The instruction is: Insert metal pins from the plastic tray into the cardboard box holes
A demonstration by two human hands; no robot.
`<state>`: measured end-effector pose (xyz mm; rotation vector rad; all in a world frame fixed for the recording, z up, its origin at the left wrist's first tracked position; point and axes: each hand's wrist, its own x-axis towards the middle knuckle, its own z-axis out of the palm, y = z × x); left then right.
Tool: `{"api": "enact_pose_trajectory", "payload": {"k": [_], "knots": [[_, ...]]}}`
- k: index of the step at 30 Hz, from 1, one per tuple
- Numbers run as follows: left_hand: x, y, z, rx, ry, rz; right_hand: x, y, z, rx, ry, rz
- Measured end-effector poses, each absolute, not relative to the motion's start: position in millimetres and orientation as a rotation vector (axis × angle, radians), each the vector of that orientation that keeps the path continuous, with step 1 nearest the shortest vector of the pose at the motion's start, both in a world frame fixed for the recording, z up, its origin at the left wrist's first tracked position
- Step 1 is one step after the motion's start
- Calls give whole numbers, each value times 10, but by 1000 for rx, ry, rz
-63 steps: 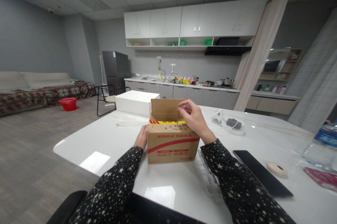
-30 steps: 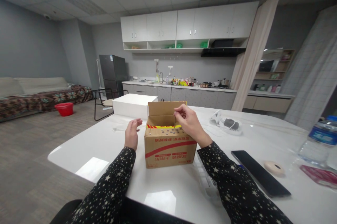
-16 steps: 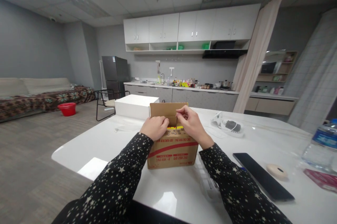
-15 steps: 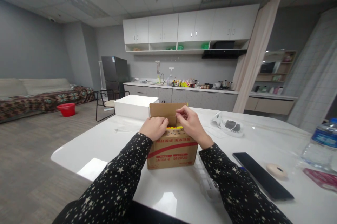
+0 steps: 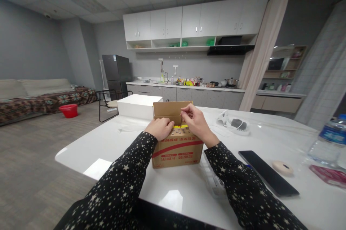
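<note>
A small cardboard box (image 5: 177,150) with red print and yellow tape stands on the white table (image 5: 189,186); its back flap is up. Several round silver heads sit in its near top panel. My left hand (image 5: 160,128) rests curled on the box's top left edge, fingers closed against the cardboard. My right hand (image 5: 196,122) hovers over the top right, thumb and forefinger pinched on a thin pin or nail that I can barely make out.
A white box (image 5: 139,106) lies behind the cardboard one. To the right are a black phone (image 5: 267,177), a round beige object (image 5: 282,167), a water bottle (image 5: 327,143), a pink packet (image 5: 328,175) and a white item (image 5: 234,123). A clear plastic tray (image 5: 213,181) lies under my right forearm.
My left hand left the box's left side, lifted open, then came down closed on the box's top edge. My right hand has stayed pinched above the top panel.
</note>
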<state>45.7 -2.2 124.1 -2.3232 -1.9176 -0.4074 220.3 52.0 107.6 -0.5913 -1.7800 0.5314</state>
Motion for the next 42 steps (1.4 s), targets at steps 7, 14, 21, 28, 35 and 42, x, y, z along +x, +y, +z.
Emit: {"api": "enact_pose_trajectory", "payload": {"k": [7,14,21,28,35,42], "knots": [[466,-34,1256,-2332,-1984,-486,2198,522,1088,-560,-1779,585],[461,-14,1238,-2336,-1983,-533,2212,550,1087,-606,-1725,603],[443,-19,1228,-2333,-1973,-556,2239,500,1101,-569,-1677,657],[462,-38,1240,-2333,-1966,-533,2154,421,1112,-540,-1796,563],[470,-22,1242,-2336,-1966,-541,2152,419,1109,-563,-1813,524],[461,-34,1239,-2339,-1960,-552,2162,490,1088,-629,-1752,501]]}}
